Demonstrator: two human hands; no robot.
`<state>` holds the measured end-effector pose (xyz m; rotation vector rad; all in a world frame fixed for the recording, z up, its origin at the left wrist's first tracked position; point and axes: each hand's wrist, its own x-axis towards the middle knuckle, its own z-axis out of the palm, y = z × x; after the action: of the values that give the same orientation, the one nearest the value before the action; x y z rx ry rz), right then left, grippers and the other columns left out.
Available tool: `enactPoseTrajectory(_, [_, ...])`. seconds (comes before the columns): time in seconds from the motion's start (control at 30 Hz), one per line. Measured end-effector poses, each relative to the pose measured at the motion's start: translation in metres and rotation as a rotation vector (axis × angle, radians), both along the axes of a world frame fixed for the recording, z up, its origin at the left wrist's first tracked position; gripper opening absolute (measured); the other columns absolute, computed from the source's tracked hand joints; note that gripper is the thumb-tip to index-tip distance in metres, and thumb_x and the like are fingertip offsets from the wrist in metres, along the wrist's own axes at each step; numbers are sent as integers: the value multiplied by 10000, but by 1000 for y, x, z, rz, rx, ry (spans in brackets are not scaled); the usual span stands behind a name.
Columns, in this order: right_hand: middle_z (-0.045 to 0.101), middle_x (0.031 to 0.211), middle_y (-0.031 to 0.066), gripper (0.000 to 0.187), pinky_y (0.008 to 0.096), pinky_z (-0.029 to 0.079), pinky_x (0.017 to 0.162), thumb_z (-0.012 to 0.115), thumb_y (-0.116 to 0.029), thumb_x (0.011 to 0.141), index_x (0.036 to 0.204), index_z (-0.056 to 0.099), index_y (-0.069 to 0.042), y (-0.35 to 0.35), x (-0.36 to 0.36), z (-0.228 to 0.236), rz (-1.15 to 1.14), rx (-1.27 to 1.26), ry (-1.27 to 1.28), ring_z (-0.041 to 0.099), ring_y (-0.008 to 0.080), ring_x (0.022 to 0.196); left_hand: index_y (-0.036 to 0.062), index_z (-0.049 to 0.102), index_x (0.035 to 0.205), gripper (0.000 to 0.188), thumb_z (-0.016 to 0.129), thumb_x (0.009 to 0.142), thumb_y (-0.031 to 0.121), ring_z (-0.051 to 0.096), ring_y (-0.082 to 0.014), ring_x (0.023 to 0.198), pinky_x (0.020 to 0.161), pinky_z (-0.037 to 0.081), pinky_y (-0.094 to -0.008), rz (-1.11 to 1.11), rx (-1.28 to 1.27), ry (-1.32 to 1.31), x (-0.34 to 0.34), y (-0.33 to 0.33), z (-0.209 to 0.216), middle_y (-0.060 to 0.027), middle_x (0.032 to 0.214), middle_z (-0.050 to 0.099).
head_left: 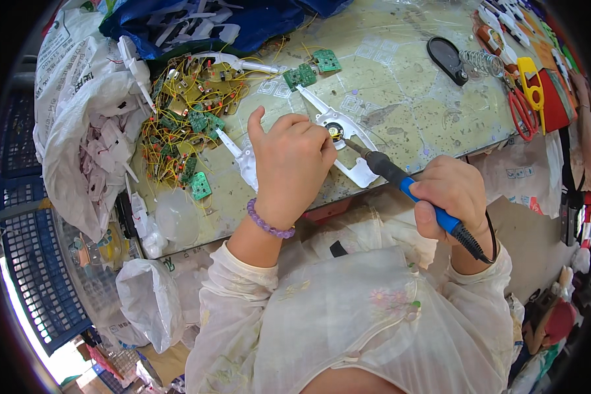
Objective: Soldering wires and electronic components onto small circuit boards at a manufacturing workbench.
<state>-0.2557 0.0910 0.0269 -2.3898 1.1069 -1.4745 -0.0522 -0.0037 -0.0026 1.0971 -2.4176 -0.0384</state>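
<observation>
"Where did we have the work?"

"The white shell lay at the near edge of the desk. Our right hand was wrapped around the soldering iron, its tip just beside the round part in the shell. Our left hand was bent at that same part; whether it pinched anything, we couldn't tell. So our hands were apart, with the tip between them."

"What worried us there?"

"A burn, mostly. If the iron was hot, one slip could have caught our left hand, so close was it. Lingering might have melted the plastic, we thought, and with the shell right at the edge, a nudge could have tipped it off."

"And the surface around us?"

"Worn and speckled. A tangle of yellow wires and circuit boards crowded the left, a possible snag for our sleeve. Far right we had a black oval dish, a coil spring and red scissors."

"The room?"

"Cluttered: a white sack of pale parts left of the desk, blue crates below it."
</observation>
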Motion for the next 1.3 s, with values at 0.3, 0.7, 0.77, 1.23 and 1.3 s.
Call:
enactPoseTrajectory(0.3, [531, 623, 68, 263, 306, 396, 410, 671, -18, 636, 874, 557, -13, -3, 0, 1, 40, -48, 53, 505, 220, 471, 113, 664, 663, 63, 709, 699, 139, 628, -176, 852, 975, 306, -525, 9, -4, -5, 0, 1, -1, -7, 751, 672])
enactPoseTrajectory(0.7, [579, 659, 83, 212, 330, 453, 456, 642, -63, 747, 931, 553, -6, 10, -5, -3, -17, -89, 38, 546, 236, 508, 117, 663, 658, 61, 707, 696, 134, 626, -167, 832, 977, 313, -530, 7, -12, -6, -1, 1, 0, 3, 739, 668])
enactPoseTrajectory(0.77, [573, 656, 101, 153, 332, 444, 458, 604, -97, 812, 911, 548, 5, 13, -6, -5, -41, -92, 16, 540, 244, 503, 117, 665, 660, 57, 707, 695, 134, 626, -166, 829, 978, 313, -532, 3, -13, -3, 0, 1, 0, 4, 740, 668])
enactPoseTrajectory(1.23, [570, 709, 142, 261, 331, 432, 529, 546, -231, 929, 965, 540, 27, 36, -20, -33, -213, 1, -226, 532, 236, 569, 147, 697, 793, 56, 711, 740, 134, 584, -168, 882, 995, 286, -529, -1, -8, 63, 3, 12, 8, 15, 757, 619])
enactPoseTrajectory(1.3, [589, 714, 120, 206, 326, 437, 517, 588, -173, 894, 962, 553, 18, 33, -20, -35, -198, -17, -242, 549, 236, 554, 145, 693, 786, 53, 714, 739, 134, 583, -170, 873, 991, 288, -524, 10, -28, 72, 2, 14, 7, 15, 754, 620])
